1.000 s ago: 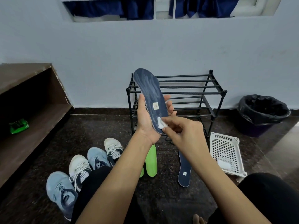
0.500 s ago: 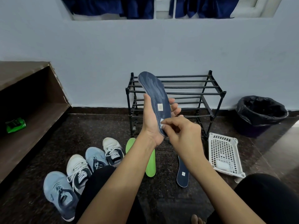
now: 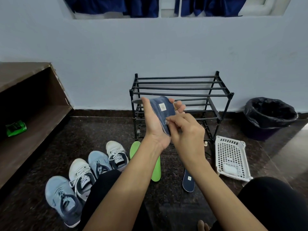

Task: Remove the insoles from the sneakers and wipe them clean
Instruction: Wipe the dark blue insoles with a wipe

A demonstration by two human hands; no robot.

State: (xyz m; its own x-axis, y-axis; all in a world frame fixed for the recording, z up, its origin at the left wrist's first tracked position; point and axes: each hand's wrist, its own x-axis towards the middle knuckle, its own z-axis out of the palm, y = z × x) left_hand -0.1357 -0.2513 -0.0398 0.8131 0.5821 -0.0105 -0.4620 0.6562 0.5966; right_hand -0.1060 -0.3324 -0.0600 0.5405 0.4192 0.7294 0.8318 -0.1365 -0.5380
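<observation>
My left hand (image 3: 152,121) holds a dark blue insole (image 3: 162,109) by its heel end, its toe end tipped away so it looks short. My right hand (image 3: 186,130) pinches a small white wipe against the insole's lower edge; only a sliver of the wipe shows. On the floor lie a green insole (image 3: 156,170), partly behind my left forearm, and a second blue insole (image 3: 188,181). Several sneakers sit at the lower left, light blue (image 3: 61,199) and white (image 3: 81,177) ones alternating.
A black metal shoe rack (image 3: 181,88) stands against the wall behind my hands. A white plastic basket (image 3: 231,155) with a white pack in it lies right, a black-lined bin (image 3: 270,117) beyond. A wooden shelf (image 3: 30,112) with a green packet (image 3: 15,128) is left.
The blue insole has tilted from upright to leaning away from me and come lower. My right hand has slid with the wipe down to the heel edge.
</observation>
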